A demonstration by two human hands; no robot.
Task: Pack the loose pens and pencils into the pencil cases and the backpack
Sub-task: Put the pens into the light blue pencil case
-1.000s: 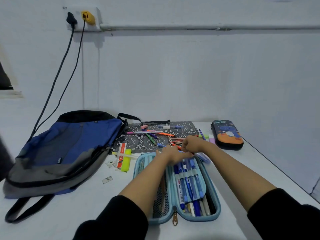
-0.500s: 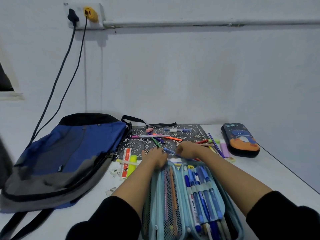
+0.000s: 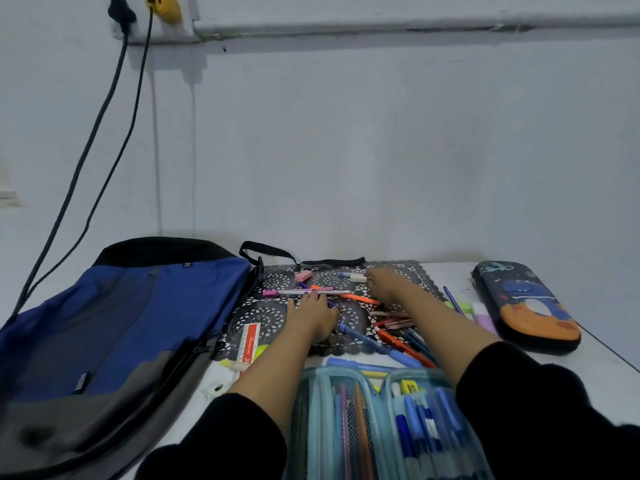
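Head view shows the left hand lying flat with straight fingers on the loose pens on the black mat, the right hand, too blurry to tell open or closed, by a white-capped pen, the open blue pencil case just below, and the backpack on the left.

The backpack walls off the left of the tabletop, the open pencil case fills the near middle and the dark pencil case the right, leaving passage forward over the mat, cluttered with loose pens, as far as the wall behind it.
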